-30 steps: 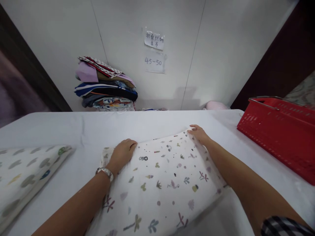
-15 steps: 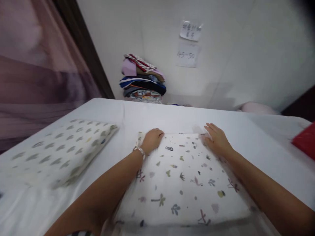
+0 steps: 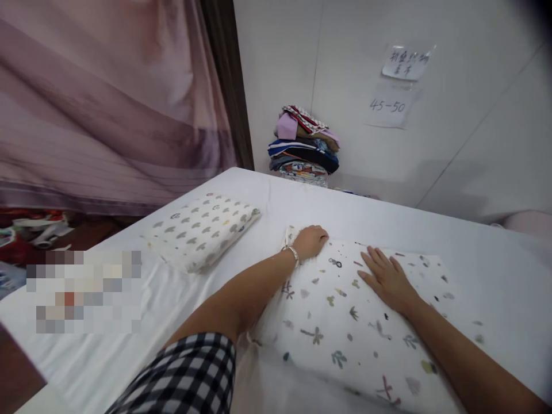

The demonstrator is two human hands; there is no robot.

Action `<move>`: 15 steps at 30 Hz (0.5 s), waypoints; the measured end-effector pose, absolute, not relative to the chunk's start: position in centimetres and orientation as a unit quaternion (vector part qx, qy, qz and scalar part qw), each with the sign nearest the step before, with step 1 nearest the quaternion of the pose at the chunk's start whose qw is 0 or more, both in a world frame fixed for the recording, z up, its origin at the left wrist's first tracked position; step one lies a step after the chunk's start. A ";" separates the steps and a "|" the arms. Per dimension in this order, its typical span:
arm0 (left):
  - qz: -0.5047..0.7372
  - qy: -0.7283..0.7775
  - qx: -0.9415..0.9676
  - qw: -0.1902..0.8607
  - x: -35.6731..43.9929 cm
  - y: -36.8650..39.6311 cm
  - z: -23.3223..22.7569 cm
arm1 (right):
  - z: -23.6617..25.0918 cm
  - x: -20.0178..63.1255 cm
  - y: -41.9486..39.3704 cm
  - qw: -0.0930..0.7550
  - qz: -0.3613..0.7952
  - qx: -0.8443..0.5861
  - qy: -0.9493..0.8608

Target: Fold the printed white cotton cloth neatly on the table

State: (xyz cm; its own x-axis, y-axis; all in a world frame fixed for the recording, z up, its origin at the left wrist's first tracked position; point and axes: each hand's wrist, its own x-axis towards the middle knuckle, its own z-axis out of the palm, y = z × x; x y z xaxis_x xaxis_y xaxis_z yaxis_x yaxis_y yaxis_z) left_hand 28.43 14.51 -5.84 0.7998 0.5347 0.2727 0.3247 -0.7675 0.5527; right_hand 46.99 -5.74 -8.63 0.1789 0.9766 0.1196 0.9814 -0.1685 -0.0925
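In front of me a folded white cloth lies on the table, printed with small palm trees, leaves and flamingos. My left hand, with a bracelet at the wrist, is at its far left edge. Its fingers are bent and close together over the cloth there, with the tips partly hidden. My right hand lies flat on the upper middle of the same cloth, fingers outstretched. To the left sits another folded white cloth with grey cloud-like shapes, apart from both hands.
The white table reaches toward a wall with two paper notes. Beyond its far edge rises a stack of folded fabrics. A pink curtain hangs at the left. A pixelated patch covers part of the table's left side.
The view has turned left. My right hand has moved inward from the cloth's far right corner onto its middle. My left hand stays at the far left edge.
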 end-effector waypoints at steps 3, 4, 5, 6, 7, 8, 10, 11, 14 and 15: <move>0.250 0.239 0.898 0.273 27.4 14.8 -4.6 | -8.9 46.6 -5.6 0.072 -0.013 -0.768 -0.637; 0.282 0.255 0.883 0.276 26.6 15.0 -4.1 | -8.9 46.6 -5.6 0.074 -0.013 -0.768 -0.636; 0.320 0.282 0.862 0.275 25.5 15.3 -3.6 | -8.9 46.7 -5.6 0.076 -0.012 -0.768 -0.636; 0.355 0.319 0.836 0.269 24.3 15.5 -3.3 | -8.9 46.8 -5.6 0.078 -0.012 -0.768 -0.636; 0.378 0.366 0.810 0.259 22.9 15.8 -3.1 | -8.8 46.9 -5.6 0.079 -0.011 -0.769 -0.635; 0.383 0.417 0.785 0.251 21.6 15.9 -3.0 | -8.8 46.9 -5.6 0.078 -0.009 -0.770 -0.634; 0.348 0.497 0.750 0.265 19.3 16.1 -3.4 | -8.7 46.8 -5.6 0.073 -0.005 -0.772 -0.631; 0.322 0.520 0.739 0.282 18.5 16.0 -3.7 | -8.6 46.7 -5.6 0.070 -0.003 -0.774 -0.630; 0.272 0.534 0.732 0.323 18.1 15.6 -4.7 | -8.4 46.5 -5.5 0.067 0.003 -0.774 -0.629; 0.269 0.532 0.736 0.321 18.4 15.4 -4.8 | -8.4 46.5 -5.5 0.067 0.005 -0.774 -0.630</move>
